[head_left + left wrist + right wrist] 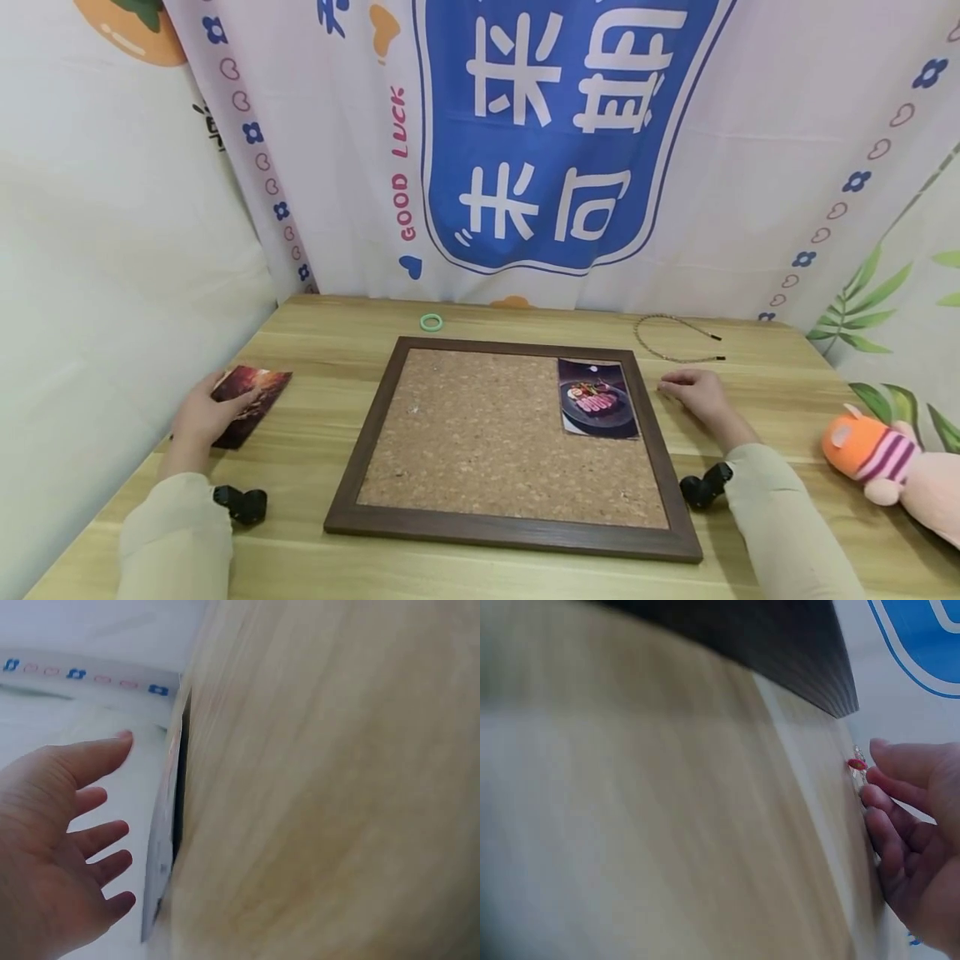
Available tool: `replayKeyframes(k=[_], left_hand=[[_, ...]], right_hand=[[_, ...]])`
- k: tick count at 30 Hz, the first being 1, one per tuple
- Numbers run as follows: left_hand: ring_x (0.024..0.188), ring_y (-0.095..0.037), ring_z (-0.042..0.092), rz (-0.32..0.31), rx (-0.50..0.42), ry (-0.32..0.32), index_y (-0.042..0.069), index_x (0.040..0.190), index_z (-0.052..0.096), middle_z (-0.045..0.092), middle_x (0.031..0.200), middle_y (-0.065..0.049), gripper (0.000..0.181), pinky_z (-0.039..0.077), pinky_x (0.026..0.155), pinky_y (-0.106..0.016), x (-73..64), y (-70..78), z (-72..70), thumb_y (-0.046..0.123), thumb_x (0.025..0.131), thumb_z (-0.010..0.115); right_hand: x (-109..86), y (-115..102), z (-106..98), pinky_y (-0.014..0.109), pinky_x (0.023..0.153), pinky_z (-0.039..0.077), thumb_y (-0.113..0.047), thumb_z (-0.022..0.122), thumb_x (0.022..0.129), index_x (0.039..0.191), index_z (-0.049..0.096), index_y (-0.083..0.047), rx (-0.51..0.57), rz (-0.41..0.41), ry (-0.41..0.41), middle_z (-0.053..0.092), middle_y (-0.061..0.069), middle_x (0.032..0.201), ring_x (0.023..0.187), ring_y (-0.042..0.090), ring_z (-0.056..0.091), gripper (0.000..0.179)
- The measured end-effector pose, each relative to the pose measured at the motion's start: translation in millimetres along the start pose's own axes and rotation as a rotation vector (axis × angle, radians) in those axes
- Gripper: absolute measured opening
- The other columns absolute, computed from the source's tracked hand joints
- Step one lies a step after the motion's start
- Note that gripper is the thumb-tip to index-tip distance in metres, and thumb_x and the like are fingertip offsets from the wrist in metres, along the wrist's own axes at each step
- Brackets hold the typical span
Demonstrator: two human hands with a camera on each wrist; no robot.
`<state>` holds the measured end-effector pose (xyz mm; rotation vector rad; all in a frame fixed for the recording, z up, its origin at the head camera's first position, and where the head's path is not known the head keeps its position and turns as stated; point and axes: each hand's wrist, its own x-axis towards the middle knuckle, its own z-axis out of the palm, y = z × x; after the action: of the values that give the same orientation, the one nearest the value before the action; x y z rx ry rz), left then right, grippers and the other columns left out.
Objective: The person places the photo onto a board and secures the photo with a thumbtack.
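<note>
My left hand (213, 412) is at a dark reddish photo print (251, 396) on the table's left side. In the left wrist view the thumb and fingers are spread beside the print's lifted edge (161, 832). Right of a framed cork board (480, 442), my right hand (701, 396) is low over the table with its fingers bent. At its thumb and index fingertips shows a small red-and-clear object (856, 763), which they appear to pinch; its kind is unclear. A food photo (600, 404) lies on the board's upper right, with a small white spot near its top.
Behind the board lie a green ring (431, 322) and a braided headband (656, 358) with black tips. An orange and pink plush toy (873, 454) is at the right edge. A printed curtain (360, 167) hangs along the table's back.
</note>
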<state>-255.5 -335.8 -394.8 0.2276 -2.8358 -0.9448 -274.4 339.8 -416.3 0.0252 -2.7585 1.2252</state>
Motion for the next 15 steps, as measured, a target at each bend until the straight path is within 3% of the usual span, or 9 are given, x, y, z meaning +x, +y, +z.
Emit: replayKeyframes(k=[6,9,15], left_hand=[[0.109,-0.054,0.022,-0.031,0.031,-0.061,-0.013,0.131,0.016,0.021,0.124,-0.040,0.082,0.023,0.085,-0.058,-0.4,-11.3,0.8,0.040,0.081,0.054],[0.107,-0.054,0.024,-0.044,0.101,-0.075,-0.011,0.131,0.018,0.023,0.123,-0.040,0.083,0.024,0.082,-0.059,0.1,-13.5,1.3,0.042,0.080,0.055],[0.103,-0.057,0.023,-0.115,0.191,-0.128,-0.006,0.133,0.016,0.022,0.123,-0.041,0.092,0.026,0.076,-0.060,-2.6,-4.6,-0.3,0.053,0.074,0.056]], right_hand=[[3.3,-0.5,4.1,0.029,0.066,0.038,-0.019,0.061,0.081,0.095,0.062,0.009,-0.048,-0.006,0.038,0.060,0.021,0.094,0.081,0.022,0.051,0.031],[2.9,-0.3,4.8,0.029,0.065,0.038,-0.017,0.061,0.081,0.092,0.063,0.008,-0.067,-0.012,0.040,0.061,0.019,0.090,0.078,0.020,0.051,0.028],[2.0,-0.5,4.4,0.031,0.064,0.038,-0.016,0.059,0.081,0.091,0.063,0.006,-0.084,-0.023,0.027,0.062,0.016,0.087,0.076,0.020,0.051,0.024]])
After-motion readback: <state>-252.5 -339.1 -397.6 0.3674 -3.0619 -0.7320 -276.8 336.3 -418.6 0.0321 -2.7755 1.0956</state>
